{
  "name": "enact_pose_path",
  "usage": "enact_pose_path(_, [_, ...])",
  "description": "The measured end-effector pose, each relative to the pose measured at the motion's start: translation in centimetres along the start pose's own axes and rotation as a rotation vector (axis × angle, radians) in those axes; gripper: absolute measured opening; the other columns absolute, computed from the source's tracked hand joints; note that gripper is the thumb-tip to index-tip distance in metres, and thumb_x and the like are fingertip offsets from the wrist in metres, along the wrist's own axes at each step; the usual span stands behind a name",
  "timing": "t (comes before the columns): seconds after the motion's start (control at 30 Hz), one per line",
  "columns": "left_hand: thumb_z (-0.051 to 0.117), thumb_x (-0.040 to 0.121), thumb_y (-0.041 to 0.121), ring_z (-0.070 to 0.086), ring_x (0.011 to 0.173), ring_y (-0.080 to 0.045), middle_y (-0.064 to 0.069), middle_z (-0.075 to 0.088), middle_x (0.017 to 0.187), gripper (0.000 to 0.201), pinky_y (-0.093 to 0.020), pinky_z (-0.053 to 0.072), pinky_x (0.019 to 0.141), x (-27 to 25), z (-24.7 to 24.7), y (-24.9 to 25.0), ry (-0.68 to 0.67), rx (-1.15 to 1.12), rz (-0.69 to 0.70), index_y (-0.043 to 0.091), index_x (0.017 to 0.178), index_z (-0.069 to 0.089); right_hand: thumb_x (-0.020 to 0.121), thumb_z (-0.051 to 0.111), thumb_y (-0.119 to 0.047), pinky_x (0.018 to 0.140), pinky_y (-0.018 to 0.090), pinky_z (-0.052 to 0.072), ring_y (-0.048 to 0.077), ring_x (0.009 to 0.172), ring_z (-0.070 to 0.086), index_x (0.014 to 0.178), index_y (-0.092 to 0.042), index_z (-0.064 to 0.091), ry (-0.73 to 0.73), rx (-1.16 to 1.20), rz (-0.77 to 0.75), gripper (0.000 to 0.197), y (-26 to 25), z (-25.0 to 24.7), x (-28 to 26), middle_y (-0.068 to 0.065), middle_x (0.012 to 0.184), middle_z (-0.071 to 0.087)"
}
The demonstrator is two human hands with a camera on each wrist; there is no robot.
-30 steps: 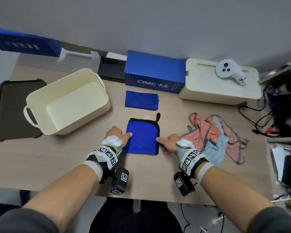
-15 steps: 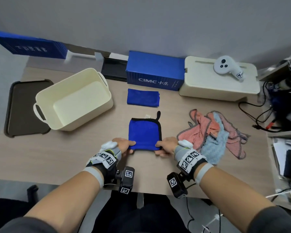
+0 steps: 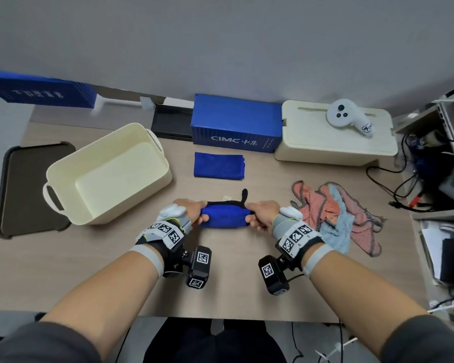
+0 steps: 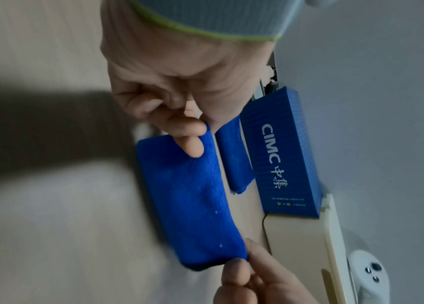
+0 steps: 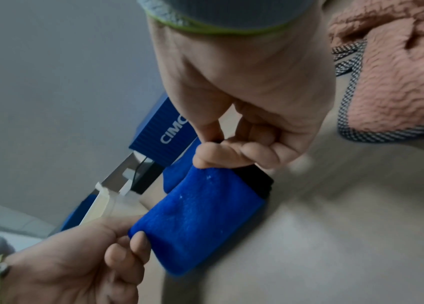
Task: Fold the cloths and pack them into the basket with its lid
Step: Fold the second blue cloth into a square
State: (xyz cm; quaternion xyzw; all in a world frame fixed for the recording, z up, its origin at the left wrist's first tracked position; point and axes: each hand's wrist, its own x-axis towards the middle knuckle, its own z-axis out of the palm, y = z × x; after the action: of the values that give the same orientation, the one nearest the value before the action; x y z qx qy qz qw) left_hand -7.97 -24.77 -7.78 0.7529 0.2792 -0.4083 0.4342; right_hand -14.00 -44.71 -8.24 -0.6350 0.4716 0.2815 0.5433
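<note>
A blue cloth with black trim [image 3: 224,215] [image 4: 193,203] [image 5: 200,222] is folded over on itself at the middle of the table. My left hand [image 3: 192,213] [image 4: 179,127] pinches its left end. My right hand [image 3: 258,213] [image 5: 231,152] pinches its right end. A second blue cloth [image 3: 219,165] lies folded flat behind it. Pink and light-blue cloths [image 3: 336,216] lie crumpled at the right. The cream basket [image 3: 63,171] stands open at the left, and its dark lid [image 3: 24,189] lies flat beside it.
A blue CIMC box [image 3: 236,124] and a closed cream box [image 3: 333,134] with a white controller [image 3: 347,117] on top stand along the wall. Cables and shelves [image 3: 435,179] crowd the right edge. Bare tabletop [image 3: 89,265] stretches in front of the basket.
Both hands took hold of the near edge of the flat blue cloth and brought it away from me over the far edge, so the cloth is now half as deep.
</note>
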Motion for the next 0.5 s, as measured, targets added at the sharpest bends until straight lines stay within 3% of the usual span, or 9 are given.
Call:
enact_pose_path(0.13, [0.047, 0.095, 0.04, 0.058, 0.052, -0.02, -0.007, 0.072, 0.066, 0.033, -0.02, 0.038, 0.047, 1.7, 0.0, 0.9, -0.016, -0.021, 0.011, 0.01, 0.089, 0.061, 0.094, 0.058, -0.037, 0.043, 0.021, 0.043, 0.014, 0.045, 0.062, 0.085, -0.009, 0.057, 0.025, 0.07, 0.057, 0.029, -1.2, 0.5, 1.2, 0.007, 0.059, 0.07])
enact_pose_path(0.17, [0.047, 0.094, 0.04, 0.058, 0.052, -0.022, -0.01, 0.07, 0.067, 0.035, -0.022, 0.042, 0.049, 1.7, 0.0, 1.0, 0.013, 0.016, 0.039, 0.01, 0.08, 0.059, 0.092, 0.06, -0.037, 0.044, 0.023, 0.043, 0.017, 0.047, 0.06, 0.084, -0.008, 0.059, 0.023, 0.044, 0.06, 0.03, -1.1, 0.6, 1.5, 0.008, 0.061, 0.069])
enact_pose_path(0.27, [0.045, 0.095, 0.046, 0.06, 0.073, -0.031, -0.016, 0.064, 0.081, 0.044, -0.037, 0.046, 0.073, 1.7, -0.3, 0.5, 0.104, 0.271, 0.161, 0.018, 0.062, 0.049, 0.077, 0.073, -0.043, 0.045, 0.026, 0.034, 0.021, 0.043, 0.043, 0.067, -0.013, 0.056, 0.054, -0.086, -0.024, 0.035, -0.5, 0.7, 2.2, 0.01, 0.061, 0.058])
enact_pose_path(0.33, [0.043, 0.092, 0.059, 0.056, 0.07, -0.03, -0.009, 0.06, 0.074, 0.054, -0.036, 0.04, 0.071, 1.6, -0.4, 0.0, 0.114, 0.283, 0.18, 0.015, 0.061, 0.048, 0.064, 0.078, -0.055, 0.047, 0.029, 0.036, 0.021, 0.048, 0.044, 0.061, -0.02, 0.047, 0.119, -0.175, -0.083, 0.047, 0.0, 0.7, 2.1, 0.005, 0.061, 0.052])
enact_pose_path(0.37, [0.044, 0.088, 0.065, 0.053, 0.064, -0.028, -0.006, 0.057, 0.069, 0.058, -0.035, 0.038, 0.066, 1.8, -0.1, -0.4, 0.105, 0.301, 0.182, 0.014, 0.061, 0.048, 0.063, 0.079, -0.056, 0.051, 0.033, 0.042, 0.024, 0.054, 0.051, 0.064, -0.019, 0.049, 0.127, -0.216, -0.092, 0.048, 0.2, 0.8, 2.0, 0.003, 0.063, 0.055])
enact_pose_path(0.43, [0.056, 0.074, 0.072, 0.056, 0.064, -0.026, -0.002, 0.059, 0.07, 0.058, -0.033, 0.042, 0.063, 2.4, 0.8, -1.1, 0.089, 0.391, 0.186, 0.015, 0.067, 0.055, 0.064, 0.081, -0.052, 0.069, 0.038, 0.053, 0.027, 0.072, 0.064, 0.075, -0.014, 0.062, 0.092, -0.338, -0.086, 0.044, 0.5, 1.2, 2.0, 0.004, 0.075, 0.066])
enact_pose_path(0.5, [0.066, 0.063, 0.067, 0.064, 0.076, -0.026, -0.003, 0.065, 0.091, 0.059, -0.034, 0.052, 0.071, 2.6, 1.7, -1.4, 0.081, 0.505, 0.187, 0.015, 0.089, 0.066, 0.063, 0.08, -0.051, 0.076, 0.035, 0.055, 0.026, 0.08, 0.069, 0.085, -0.013, 0.066, 0.091, -0.459, -0.067, 0.046, 0.6, 1.8, 2.0, 0.006, 0.086, 0.071])
